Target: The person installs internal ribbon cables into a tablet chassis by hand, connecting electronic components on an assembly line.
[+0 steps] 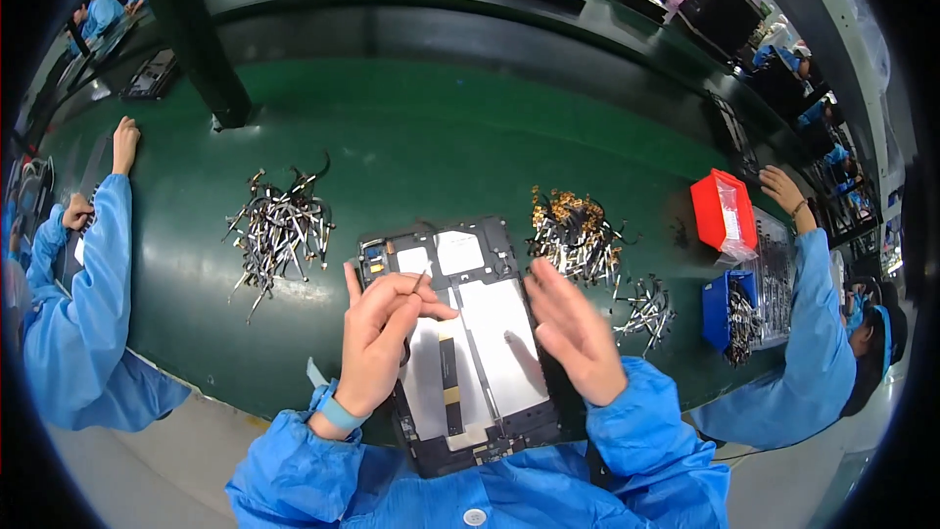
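An opened tablet chassis [504,333] lies before me at the bench's near edge, its inside facing up. It has a black frame, silver plates and a dark ribbon cable [450,382] running lengthwise. Above its left part, my left hand [377,333] is closed in a pinch, with a small thin strip [422,281] showing at the fingertips; its exact kind is unclear. My right hand [580,333] is held beside the chassis's right edge, fingers stretched out and slightly blurred, with nothing visible in it.
Piles of small flex cables lie left [281,230] and right [578,235], with a smaller heap [648,312] nearby. A red bin [700,211] and a blue bin [716,313] stand at right. Co-workers' arms reach in from left [103,264] and right [818,313]. A green post [191,29] rises beyond.
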Demonstrator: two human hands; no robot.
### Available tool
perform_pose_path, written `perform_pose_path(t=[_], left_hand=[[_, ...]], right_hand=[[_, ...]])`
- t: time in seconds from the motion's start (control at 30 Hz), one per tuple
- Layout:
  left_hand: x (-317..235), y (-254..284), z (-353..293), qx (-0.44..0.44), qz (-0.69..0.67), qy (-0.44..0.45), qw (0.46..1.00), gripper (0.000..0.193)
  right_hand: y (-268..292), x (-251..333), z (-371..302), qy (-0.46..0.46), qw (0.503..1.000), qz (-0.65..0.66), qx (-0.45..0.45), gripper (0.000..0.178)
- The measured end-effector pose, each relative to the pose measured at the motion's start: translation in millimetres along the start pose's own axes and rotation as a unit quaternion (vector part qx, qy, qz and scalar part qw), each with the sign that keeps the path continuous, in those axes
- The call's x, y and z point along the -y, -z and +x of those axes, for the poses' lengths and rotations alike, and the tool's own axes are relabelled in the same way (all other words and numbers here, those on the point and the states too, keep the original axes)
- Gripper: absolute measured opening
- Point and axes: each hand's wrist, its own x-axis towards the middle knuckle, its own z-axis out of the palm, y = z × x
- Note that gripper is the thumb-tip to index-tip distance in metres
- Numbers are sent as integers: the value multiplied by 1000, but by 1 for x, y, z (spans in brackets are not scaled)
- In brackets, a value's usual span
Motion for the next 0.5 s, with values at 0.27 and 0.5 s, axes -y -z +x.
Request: perform_pose_path(t=[0.27,0.5], left_hand=[[-58,14,-76,42,181,14,983,13],[-61,26,-89,109,75,89,987,14]], right_hand=[[-36,48,20,302,889,-310,153,51],[-60,35,21,161,952,-206,160,39]])
